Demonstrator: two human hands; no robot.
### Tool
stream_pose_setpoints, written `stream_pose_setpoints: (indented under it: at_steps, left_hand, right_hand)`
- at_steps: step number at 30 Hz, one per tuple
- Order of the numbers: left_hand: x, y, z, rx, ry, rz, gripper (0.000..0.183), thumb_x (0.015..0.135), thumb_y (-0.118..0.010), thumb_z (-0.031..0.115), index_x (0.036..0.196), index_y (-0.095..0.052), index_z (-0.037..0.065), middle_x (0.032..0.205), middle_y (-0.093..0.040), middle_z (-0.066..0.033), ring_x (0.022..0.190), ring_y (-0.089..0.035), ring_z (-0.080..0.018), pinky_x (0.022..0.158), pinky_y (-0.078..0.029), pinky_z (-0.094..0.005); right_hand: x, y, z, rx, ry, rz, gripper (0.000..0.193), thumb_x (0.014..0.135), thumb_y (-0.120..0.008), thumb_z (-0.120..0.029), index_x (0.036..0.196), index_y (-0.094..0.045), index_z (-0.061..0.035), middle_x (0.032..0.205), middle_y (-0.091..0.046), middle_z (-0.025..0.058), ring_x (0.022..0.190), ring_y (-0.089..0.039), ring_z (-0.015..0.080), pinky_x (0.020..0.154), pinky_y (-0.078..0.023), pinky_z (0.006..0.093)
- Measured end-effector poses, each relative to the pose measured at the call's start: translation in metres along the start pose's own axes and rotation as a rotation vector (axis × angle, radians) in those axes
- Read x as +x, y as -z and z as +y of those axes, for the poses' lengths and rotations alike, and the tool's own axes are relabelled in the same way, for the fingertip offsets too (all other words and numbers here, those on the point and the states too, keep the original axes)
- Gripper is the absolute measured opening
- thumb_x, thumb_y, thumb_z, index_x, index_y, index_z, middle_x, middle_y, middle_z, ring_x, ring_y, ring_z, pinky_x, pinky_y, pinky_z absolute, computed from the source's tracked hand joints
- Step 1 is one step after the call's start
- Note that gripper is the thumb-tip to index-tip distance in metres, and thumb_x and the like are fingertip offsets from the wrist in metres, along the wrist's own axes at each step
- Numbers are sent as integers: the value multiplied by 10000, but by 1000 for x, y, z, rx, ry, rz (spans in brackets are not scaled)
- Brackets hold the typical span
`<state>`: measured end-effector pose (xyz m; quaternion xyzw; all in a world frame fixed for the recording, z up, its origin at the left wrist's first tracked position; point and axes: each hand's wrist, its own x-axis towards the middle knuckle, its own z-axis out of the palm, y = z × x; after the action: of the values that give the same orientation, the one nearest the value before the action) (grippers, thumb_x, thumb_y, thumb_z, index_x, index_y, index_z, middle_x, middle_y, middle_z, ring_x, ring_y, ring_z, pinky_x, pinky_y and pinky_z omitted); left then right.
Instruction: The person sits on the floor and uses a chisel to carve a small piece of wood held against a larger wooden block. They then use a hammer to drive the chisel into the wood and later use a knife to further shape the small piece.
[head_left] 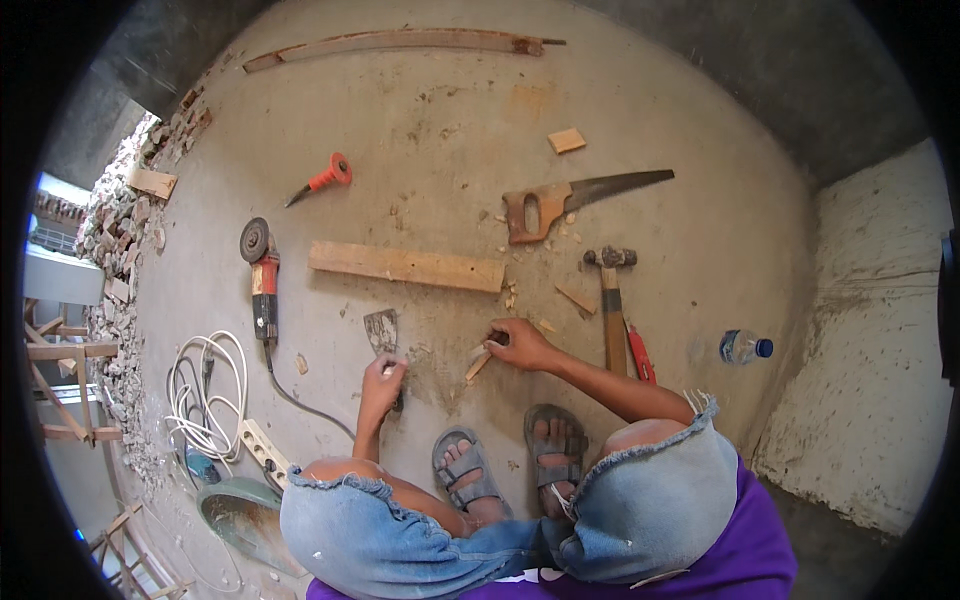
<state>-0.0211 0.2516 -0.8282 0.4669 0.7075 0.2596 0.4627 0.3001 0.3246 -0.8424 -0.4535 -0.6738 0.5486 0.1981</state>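
Observation:
My right hand (523, 346) is closed around a small strip of wood (478, 368), its pale end pointing down toward the floor; something dark shows at the fingertips. My left hand (382, 382) is closed, with a small pale spot at its fingertips. Just beyond it is a scraper (381, 328) with a wide, stained blade. Part of a dark handle shows beside the wrist; whether the fingers grip it or hover over it, I cannot tell. Ahead of both hands a squared wooden beam (405, 266) lies across the floor, wood chips near its right end.
A handsaw (545, 212), hammer (611, 310), red cutter knife (640, 355) and water bottle (745, 346) lie to the right. Leftward are an angle grinder (262, 285), red-handled chisel (325, 178), coiled white cable (212, 385), power strip (262, 450) and green basin (245, 520). Rubble (120, 260) lines the left edge.

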Motion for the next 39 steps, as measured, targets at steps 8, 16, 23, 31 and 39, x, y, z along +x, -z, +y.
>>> stream_pose_setpoints:
  at_steps: [8,16,23,31,39]
  left_hand:
    - [-33,-59,49,-334,188,-168,292,916,-759,325,998,-682,55,675,-523,62,546,-455,-38,495,-341,-223]
    - [-4,33,10,-812,137,384,150,953,-687,242,1000,-618,118,789,-555,29,575,-516,-80,492,-403,-224]
    - [-18,77,-26,-798,281,540,256,929,-686,349,1100,-609,174,956,-557,22,878,-534,-153,712,-475,-355]
    - [-25,-19,39,-644,279,24,125,983,-638,246,995,-635,121,857,-602,21,735,-532,-76,620,-420,-227]
    - [7,-64,63,-81,-191,-113,244,921,-713,275,913,-696,32,870,-630,-12,834,-531,-90,768,-430,-263]
  right_hand:
    - [-12,-36,-21,487,-38,-64,175,884,-724,-146,944,-662,7,825,-690,87,763,-651,141,708,-530,319]
    - [16,-72,-44,41,238,-79,299,904,-640,-205,1163,-649,-56,973,-696,165,851,-679,327,771,-547,429]
    - [34,-140,-77,-309,329,-405,639,902,-619,-333,1483,-449,-129,946,-688,205,879,-672,422,732,-523,553]
    - [24,-112,-52,340,127,124,513,985,-607,-340,1383,-488,-41,1102,-623,197,1017,-612,305,881,-503,416]
    - [6,-37,-30,322,70,165,233,923,-680,-227,984,-694,-3,899,-699,144,826,-647,228,769,-509,354]
